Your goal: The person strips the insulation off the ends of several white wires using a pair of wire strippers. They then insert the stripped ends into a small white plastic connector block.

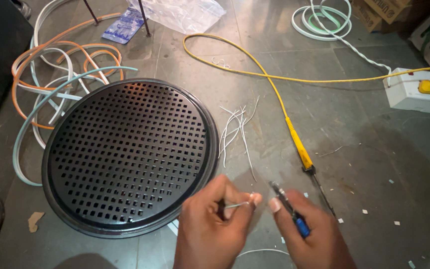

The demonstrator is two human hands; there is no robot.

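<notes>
Hands are working low in the view, close together over the grey floor. The left hand is pinching a short white wire between thumb and fingertip — its grip is closed on that wire. The right hand is clenching blue-handled pliers, the metal tip pointing toward the wire's end without touching it. Just beyond, a black perforated round grille is lying flat at left, loose white wire pieces beside it. A yellow soldering iron is resting at right — its yellow cable is running far back to a white socket box.
</notes>
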